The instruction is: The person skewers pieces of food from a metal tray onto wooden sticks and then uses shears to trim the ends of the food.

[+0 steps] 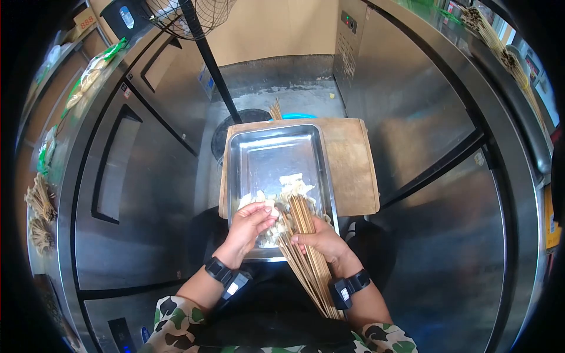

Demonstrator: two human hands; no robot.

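Note:
My right hand [323, 238] is wrapped round a thick bundle of bamboo skewers [312, 259], which slants from the tray down towards my lap. A few of these sticks fan out to the left of the main bunch. My left hand [250, 226] is closed in a pinch on a small pale food piece [274, 212], close to the skewer tips. Beneath both hands lies a shallow steel tray [235, 159]. More whitish food pieces [294, 185] are heaped in its near half, partly hidden by my hands and the sticks.
The tray rests on a wooden board [356, 167]. Behind it are a dark tub [220, 132], a blue rim [299, 116] and a black pole [209, 56]. Steel cabinets flank me left [147, 194] and right [447, 235]. Stick bundles [40, 197] lie on the left counter.

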